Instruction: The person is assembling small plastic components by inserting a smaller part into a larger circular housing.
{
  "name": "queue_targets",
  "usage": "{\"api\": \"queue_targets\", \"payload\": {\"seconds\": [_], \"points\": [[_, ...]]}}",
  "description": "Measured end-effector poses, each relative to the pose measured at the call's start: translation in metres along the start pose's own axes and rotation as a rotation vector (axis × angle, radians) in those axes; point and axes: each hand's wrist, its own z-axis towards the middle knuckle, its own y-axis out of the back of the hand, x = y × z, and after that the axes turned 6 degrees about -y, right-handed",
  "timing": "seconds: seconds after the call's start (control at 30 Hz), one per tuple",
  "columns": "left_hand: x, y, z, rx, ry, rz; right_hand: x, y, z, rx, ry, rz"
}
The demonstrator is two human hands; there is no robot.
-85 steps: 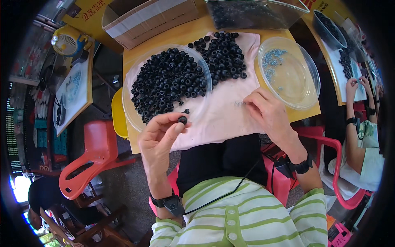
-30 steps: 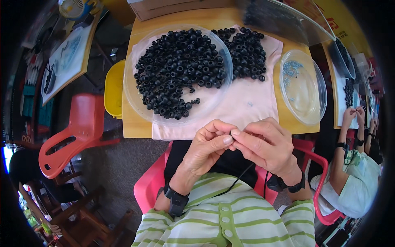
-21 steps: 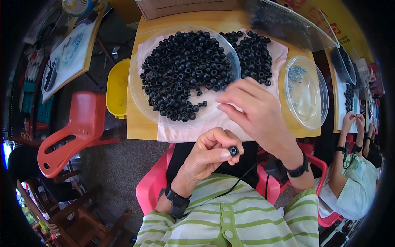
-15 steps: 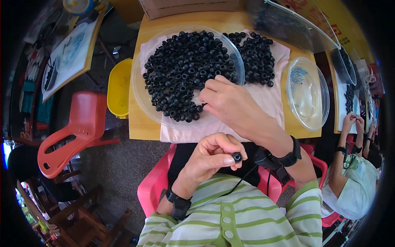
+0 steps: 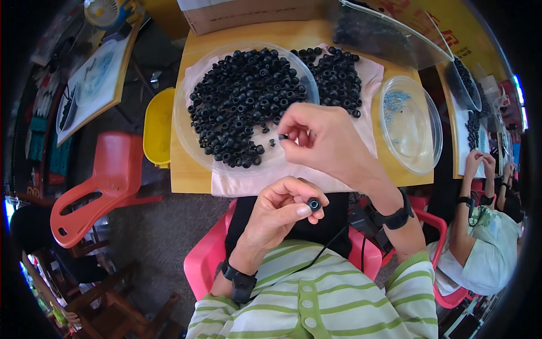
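Note:
My left hand (image 5: pixel 278 210) is closed in front of my chest, just off the table's near edge. Between its thumb and fingers sits a round black hollow piece (image 5: pixel 314 204), its open end turned up. Over the right rim of a clear round tray (image 5: pixel 195 150), my right hand (image 5: pixel 333 140) pinches a small black part (image 5: pixel 283 137). Inside the tray lies a heap of black hollow pieces (image 5: pixel 248 90). Several smaller black bits (image 5: pixel 272 143) lie loose beside my right fingertips. A second pile of black pieces (image 5: pixel 337 79) rests on the pink cloth (image 5: pixel 368 135).
A clear oval dish (image 5: pixel 412 127) holding small bluish bits stands at the table's right. Behind are a cardboard box (image 5: pixel 248 20) and a clear bin (image 5: pixel 389 34). A yellow tub (image 5: pixel 158 127) and red chair (image 5: pixel 116 169) are leftward. Another person (image 5: pixel 480 248) works at right.
My right hand has drawn back a little from the heap, and a small black part now shows in its pinch. My left hand keeps its hold. The whole view has shifted slightly.

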Motion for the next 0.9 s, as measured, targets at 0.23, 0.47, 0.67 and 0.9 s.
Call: {"api": "queue_targets", "payload": {"seconds": [0.23,0.47,0.67,0.9], "points": [[0.003,-0.010,0.008,-0.064,-0.022,0.082,0.002,0.040,-0.066,-0.016,-0.343,0.445],[0.013,-0.020,0.013,-0.112,-0.005,0.135,0.002,0.051,-0.095,-0.101,-0.150,0.382],[0.017,-0.022,0.012,-0.123,0.001,0.153,0.004,0.050,-0.101,-0.089,-0.062,0.301],[0.015,-0.022,0.011,-0.149,0.016,0.206,0.008,0.050,-0.101,-0.072,-0.015,0.196]]}}
